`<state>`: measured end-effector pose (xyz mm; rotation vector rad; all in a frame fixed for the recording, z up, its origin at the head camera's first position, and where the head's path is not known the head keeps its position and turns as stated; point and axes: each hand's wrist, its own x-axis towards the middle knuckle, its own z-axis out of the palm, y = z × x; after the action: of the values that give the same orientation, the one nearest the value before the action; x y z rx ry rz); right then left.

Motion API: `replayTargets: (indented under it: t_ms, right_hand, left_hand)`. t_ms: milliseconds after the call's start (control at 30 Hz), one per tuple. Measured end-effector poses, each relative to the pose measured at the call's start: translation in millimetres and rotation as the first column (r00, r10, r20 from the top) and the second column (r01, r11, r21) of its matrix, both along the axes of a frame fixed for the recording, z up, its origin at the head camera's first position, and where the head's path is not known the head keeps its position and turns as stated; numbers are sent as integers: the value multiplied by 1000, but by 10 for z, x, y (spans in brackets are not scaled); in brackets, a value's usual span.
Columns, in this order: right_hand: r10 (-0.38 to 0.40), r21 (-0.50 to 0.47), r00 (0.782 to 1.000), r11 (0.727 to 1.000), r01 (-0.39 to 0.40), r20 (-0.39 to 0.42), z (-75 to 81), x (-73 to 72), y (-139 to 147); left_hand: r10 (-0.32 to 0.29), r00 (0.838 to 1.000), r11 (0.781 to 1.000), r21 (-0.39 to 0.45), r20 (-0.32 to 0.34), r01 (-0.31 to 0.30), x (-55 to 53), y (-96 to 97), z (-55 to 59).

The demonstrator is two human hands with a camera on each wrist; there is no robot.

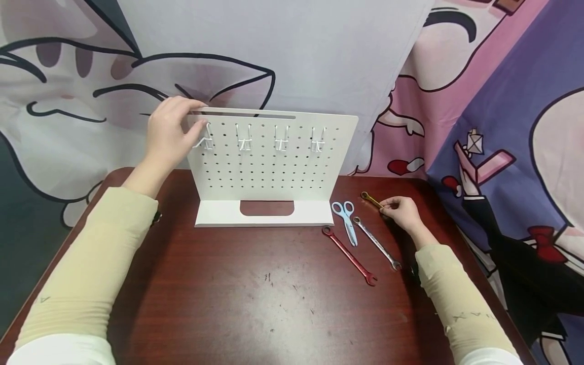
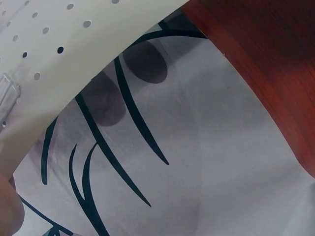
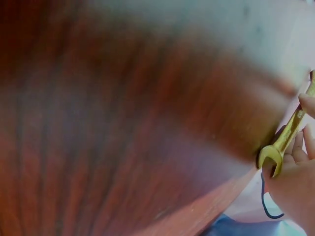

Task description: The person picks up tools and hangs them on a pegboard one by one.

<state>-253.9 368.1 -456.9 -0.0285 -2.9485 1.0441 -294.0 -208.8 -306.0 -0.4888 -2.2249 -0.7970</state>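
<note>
A white pegboard with several clear hooks stands upright at the back of the table. My left hand grips its upper left corner, thumb in front and fingers over the top edge. At the right, my right hand pinches a yellow wrench; its open end shows by the palm in the right wrist view. Beside that hand lie a silver wrench, light blue scissors and a red wrench. The left wrist view shows the board's perforated face and one fingertip.
The brown table extends in front of the pegboard. Printed cloth hangs behind the table, and more printed cloth hangs along its right side. The pegboard's base has a cutout at its middle.
</note>
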Motion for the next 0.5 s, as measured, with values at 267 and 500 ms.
replayTargets:
  t_ms: [267, 500]
  right_hand:
    - [-29, 35, 999, 999, 30, -39, 23, 10, -47]
    - [-44, 26, 991, 999, 48, -127, 103, 49, -115]
  left_hand:
    - [13, 1000, 1000, -12, 3, -13, 18, -16, -3]
    - [7, 1000, 1000, -24, 4, -7, 1, -7, 13]
